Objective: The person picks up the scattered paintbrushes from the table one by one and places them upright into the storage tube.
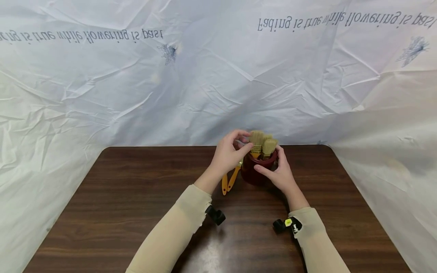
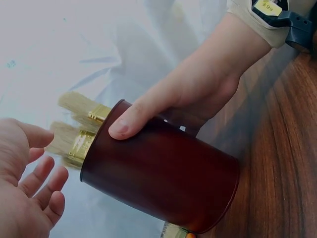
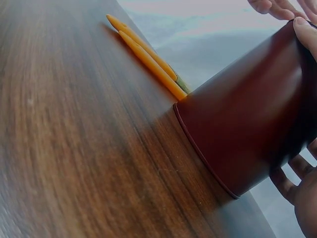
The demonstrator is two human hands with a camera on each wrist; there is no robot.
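A dark red cylindrical pot (image 1: 254, 175) stands on the table, holding several paintbrushes (image 1: 257, 141) with their pale bristles up. My right hand (image 1: 281, 172) grips it from the right near the rim. In the left wrist view, that thumb (image 2: 130, 121) lies over the pot's upper side. My left hand (image 1: 229, 151) is at the bristles, fingers loosely bent and its thumb tip right by one brush. In the left wrist view, the left fingers (image 2: 42, 181) are spread below the thumb, with no brush between them.
Two paintbrushes with orange handles (image 1: 229, 182) lie on the table just left of the pot, their bristle ends partly hidden. The brown wooden table (image 1: 153, 212) ends close behind the pot. Beyond its far edge hangs a wrinkled white sheet (image 1: 205, 87) with printed text.
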